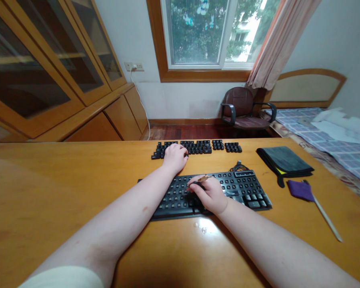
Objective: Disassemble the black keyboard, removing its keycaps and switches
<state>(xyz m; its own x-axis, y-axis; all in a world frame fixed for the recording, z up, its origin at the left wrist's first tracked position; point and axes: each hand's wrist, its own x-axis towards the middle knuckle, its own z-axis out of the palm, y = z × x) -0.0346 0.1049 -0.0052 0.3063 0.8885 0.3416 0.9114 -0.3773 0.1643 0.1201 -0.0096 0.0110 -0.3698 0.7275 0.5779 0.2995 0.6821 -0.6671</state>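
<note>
A black keyboard base (pixel 246 191) lies on the wooden table (pixel 48 192) with most keycaps off. The removed black keycaps (pixel 202 146) are laid out in rows behind it. My left hand (pixel 175 157) reaches over those rows, fingers curled down onto the keycaps at the left part. My right hand (pixel 208 194) rests on the middle of the keyboard, fingers closed round a small tool with a pale handle and a dark keycap at the fingertips.
A folded black cloth (pixel 285 161) lies to the right, with a purple cloth (pixel 300 189) and a thin stick (pixel 327 218) near it. A brown armchair (pixel 243 109), a bed (pixel 333 132) and wooden cabinets (pixel 63 80) stand beyond the table.
</note>
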